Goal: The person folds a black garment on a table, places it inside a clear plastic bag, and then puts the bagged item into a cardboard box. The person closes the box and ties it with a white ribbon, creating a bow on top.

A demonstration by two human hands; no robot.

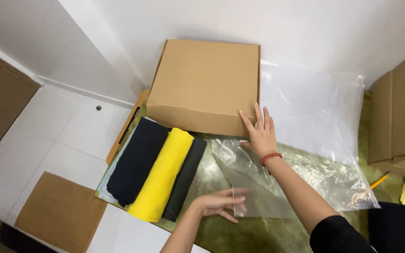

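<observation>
Two hands work over a green table surface, and the items are listed here from largest down. A closed cardboard box sits at the far edge against the wall. A stack of clear plastic bags lies just beside it to the right. Three folded garments rest side by side to the left: black, yellow and dark grey.

One clear bag lies flat on the table between the hands. For a clean result, the bag is best kept flat and pinned at two opposite points, so the film does not slide or crease.

Right hand: fingers spread wide and extended, tips resting against the box's near lower edge, palm over the bag's far edge. Nothing is gripped.

Left hand: fingers nearly straight and close together, lying on the bag's near corner; whether they pinch the film or only press it cannot be determined.
</observation>
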